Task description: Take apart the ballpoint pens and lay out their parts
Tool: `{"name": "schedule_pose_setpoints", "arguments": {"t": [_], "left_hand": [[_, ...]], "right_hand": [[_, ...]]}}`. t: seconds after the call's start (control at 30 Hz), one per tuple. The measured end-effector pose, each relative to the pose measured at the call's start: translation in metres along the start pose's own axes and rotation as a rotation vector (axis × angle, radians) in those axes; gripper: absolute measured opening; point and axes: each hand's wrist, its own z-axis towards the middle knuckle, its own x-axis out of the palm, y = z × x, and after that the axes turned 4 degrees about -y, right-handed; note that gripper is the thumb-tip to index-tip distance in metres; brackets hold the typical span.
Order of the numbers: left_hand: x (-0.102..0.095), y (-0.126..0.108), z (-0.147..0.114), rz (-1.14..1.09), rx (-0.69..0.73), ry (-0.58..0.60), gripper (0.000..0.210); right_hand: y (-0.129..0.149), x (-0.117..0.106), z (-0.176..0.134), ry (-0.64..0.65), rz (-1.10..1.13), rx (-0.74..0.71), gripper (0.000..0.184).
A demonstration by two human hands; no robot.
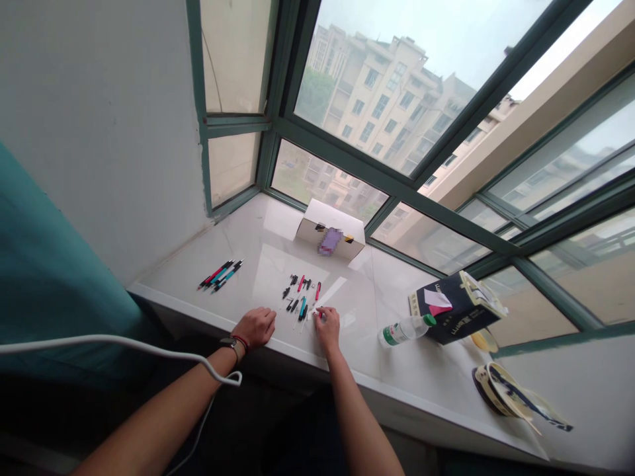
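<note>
My left hand [255, 327] rests at the front edge of the white sill, fingers curled in, with nothing showing in them. My right hand [328, 325] is closed in a pinch on a small red and white pen part [318, 312], largely covered by the fingers. Just beyond the hands lie loose pen parts: a red barrel [318, 291], another red barrel [301, 283], a teal barrel [302, 308], black pieces [294, 280] and thin white refills [302, 325]. Farther left, several red, teal and black pens [221, 275] lie side by side.
A white box [330, 231] with a blurred purple patch stands by the window. To the right are a clear bottle with a green cap [407, 330], a dark carton [454, 307] and a cream and dark round object [501, 390]. A white cable [149, 342] crosses the left foreground.
</note>
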Motion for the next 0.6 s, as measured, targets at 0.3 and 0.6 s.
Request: {"name": "schedule_pose_setpoints", "arguments": {"t": [0.3, 0.6], "left_hand": [[0.0, 0.0, 0.0, -0.029, -0.004, -0.005, 0.016], [-0.004, -0.003, 0.0, 0.017, -0.03, 0.041, 0.018]], "right_hand": [[-0.016, -0.028, -0.033, -0.12, 0.022, 0.045, 0.028], [-0.019, -0.04, -0.057, -0.049, -0.293, 0.014, 0.018]]}}
